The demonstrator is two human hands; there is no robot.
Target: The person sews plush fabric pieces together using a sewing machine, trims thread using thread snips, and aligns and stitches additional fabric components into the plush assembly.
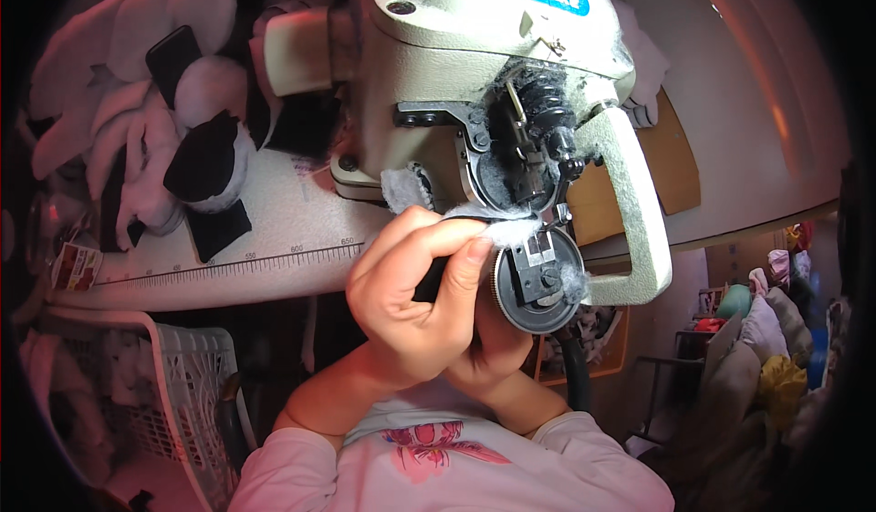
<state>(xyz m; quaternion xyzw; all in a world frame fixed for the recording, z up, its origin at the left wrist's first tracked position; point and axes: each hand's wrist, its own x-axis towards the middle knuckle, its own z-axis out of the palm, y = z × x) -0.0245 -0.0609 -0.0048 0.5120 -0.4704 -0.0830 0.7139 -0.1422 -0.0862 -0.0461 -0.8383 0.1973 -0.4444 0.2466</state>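
Note:
A cream industrial sewing machine (438, 69) stands in front of me, its sewing head dusted with grey lint. My left hand (411, 279) pinches a fluffy white and black fabric piece (513, 230) between thumb and forefinger. The edge of that piece lies at the machine's needle area, just above a round black feed disc (537, 315) with a toothed rim. Lower and to the right, my right hand (498, 340) is close to the left side of the disc. Its fingers are mostly hidden behind my left hand and the disc, so their grip does not show.
White and black fabric pieces (205, 161) are heaped on the table's left, behind a printed ruler scale (265, 264). A white plastic basket (187, 375) stands at lower left. The machine's curved cream arm (639, 211) bounds the right side. Cushions and cloth (765, 329) pile up at far right.

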